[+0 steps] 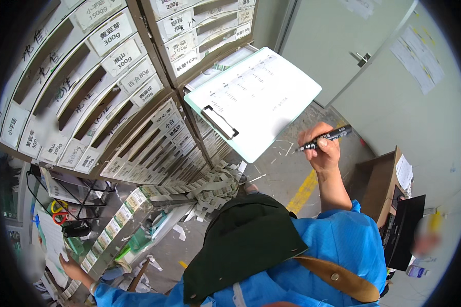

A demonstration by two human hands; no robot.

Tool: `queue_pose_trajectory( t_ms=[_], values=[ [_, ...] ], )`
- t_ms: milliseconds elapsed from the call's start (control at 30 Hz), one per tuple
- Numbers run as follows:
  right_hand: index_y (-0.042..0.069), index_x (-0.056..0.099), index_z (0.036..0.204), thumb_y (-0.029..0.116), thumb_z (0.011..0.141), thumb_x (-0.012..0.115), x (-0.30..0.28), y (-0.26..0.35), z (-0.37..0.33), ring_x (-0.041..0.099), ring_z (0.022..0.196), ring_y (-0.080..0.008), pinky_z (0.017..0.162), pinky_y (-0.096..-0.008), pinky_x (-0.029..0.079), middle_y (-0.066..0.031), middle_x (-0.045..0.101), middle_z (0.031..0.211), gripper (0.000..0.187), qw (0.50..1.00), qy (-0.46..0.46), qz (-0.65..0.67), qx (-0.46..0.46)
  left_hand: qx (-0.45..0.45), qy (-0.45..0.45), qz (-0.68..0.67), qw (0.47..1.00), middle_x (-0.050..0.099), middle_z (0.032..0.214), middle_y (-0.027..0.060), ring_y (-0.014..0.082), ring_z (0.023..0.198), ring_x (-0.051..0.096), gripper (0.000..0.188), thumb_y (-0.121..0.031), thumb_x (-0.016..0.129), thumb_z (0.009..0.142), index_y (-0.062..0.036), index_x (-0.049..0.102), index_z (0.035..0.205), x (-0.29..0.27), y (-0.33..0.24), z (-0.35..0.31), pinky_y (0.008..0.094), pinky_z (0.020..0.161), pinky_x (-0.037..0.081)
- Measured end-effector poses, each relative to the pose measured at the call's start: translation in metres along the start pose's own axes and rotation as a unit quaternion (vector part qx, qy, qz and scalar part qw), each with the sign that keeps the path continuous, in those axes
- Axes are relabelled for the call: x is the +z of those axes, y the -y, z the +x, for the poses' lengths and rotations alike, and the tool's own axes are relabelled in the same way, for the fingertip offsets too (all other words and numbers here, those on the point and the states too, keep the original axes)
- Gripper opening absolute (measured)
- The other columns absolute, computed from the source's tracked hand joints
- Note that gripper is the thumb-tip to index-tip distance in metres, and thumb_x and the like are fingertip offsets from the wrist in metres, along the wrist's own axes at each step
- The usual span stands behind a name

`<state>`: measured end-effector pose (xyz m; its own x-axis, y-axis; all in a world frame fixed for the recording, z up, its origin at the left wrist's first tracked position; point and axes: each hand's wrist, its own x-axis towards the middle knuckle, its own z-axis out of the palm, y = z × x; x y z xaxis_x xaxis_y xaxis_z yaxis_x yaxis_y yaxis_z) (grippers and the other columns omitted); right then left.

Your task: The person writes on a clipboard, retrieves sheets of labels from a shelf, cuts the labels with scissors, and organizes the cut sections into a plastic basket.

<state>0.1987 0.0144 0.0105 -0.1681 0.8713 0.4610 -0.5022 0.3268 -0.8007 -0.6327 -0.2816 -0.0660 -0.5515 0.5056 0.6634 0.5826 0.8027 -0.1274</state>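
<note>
My right hand is closed round a black marker pen, whose uncovered tip points left. Just left of it, a pale green clipboard with a black clip lies tilted on a pulled-out drawer. It bears a white printed sheet. Far to the lower left, my left hand grips the edge of a white sheet of paper, thumb on top and the other fingers mostly hidden. Red-and-yellow-handled scissors and a small black object are beside that sheet.
A tall cabinet with labelled slots rises on the left. Below it, label strips run over a metal machine and pile up. At right are a door handle, a wooden desk and a black monitor. Paper scraps litter the floor.
</note>
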Motion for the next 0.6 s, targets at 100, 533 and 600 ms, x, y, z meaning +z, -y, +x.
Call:
queue_pose_trajectory(
  t_ms=[100, 533, 600],
  values=[
    [-0.001, 0.049, 0.108, 0.021, 0.089, 0.055, -0.014, 0.002, 0.001, 0.042, 0.044, -0.0091, 0.042, -0.0210, 0.034, -0.0259, 0.062, 0.074, 0.029, 0.999, -0.008, -0.026, -0.022, -0.088, 0.031, -0.021, 0.995, 0.066, 0.099, 0.0131, 0.0312, 0.083, 0.064, 0.036, -0.042, 0.051, 0.090, -0.0142, 0.066, 0.107, -0.056, -0.054, -0.015, 0.0404, 0.068, 0.050],
    [0.000, 0.043, 0.114, 0.009, 0.085, 0.056, -0.102, 0.007, 0.066, 0.058, 0.090, -0.0220, 0.086, -0.0349, 0.042, -0.0195, 0.063, 0.095, 0.033, 0.914, -0.147, -0.311, -0.216, -0.177, 0.105, -0.464, 0.862, 0.063, 0.072, 0.0046, 0.0100, 0.064, 0.053, 0.020, -0.015, 0.056, 0.090, 0.0022, 0.065, 0.093, -0.135, -0.265, -0.215, 0.0234, 0.060, 0.042],
    [0.000, 0.043, 0.116, 0.005, 0.085, 0.055, -0.120, 0.007, 0.074, 0.058, 0.098, -0.0238, 0.093, -0.0365, 0.039, -0.0197, 0.062, 0.099, 0.034, 0.905, -0.169, -0.318, -0.225, -0.242, 0.258, -0.499, 0.791, 0.060, 0.069, 0.0020, 0.0065, 0.062, 0.049, 0.017, -0.012, 0.055, 0.089, 0.0018, 0.066, 0.091, -0.160, -0.316, -0.227, 0.0205, 0.056, 0.038]
  ],
)
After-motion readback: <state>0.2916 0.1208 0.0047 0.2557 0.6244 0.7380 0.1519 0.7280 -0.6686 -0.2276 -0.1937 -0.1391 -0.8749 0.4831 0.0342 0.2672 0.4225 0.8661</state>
